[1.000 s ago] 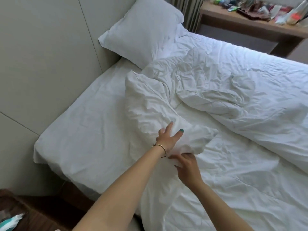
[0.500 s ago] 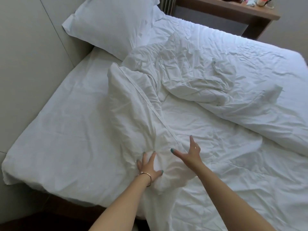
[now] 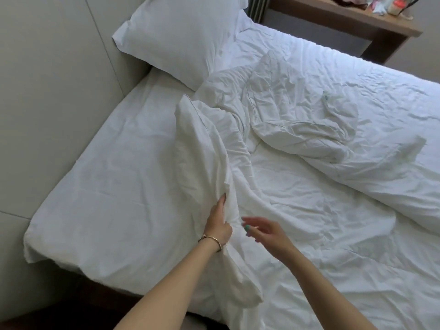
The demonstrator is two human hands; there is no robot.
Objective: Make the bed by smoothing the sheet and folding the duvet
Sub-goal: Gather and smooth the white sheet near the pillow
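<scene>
Fingers of the left hand (image 3: pixel 217 225) lie along a raised fold of the duvet (image 3: pixel 297 144), low in the centre of the frame; whether they pinch it or only press, I cannot tell. A thin bracelet (image 3: pixel 210 239) circles that wrist. Just right of it the right hand (image 3: pixel 264 232) hovers above the cloth, fingers spread and blurred, holding nothing. The duvet lies crumpled across the middle and right. Bare sheet (image 3: pixel 114 186) fills the left. A pillow (image 3: pixel 181 36) leans at upper left, a wooden desk (image 3: pixel 357 22) at upper right.
</scene>
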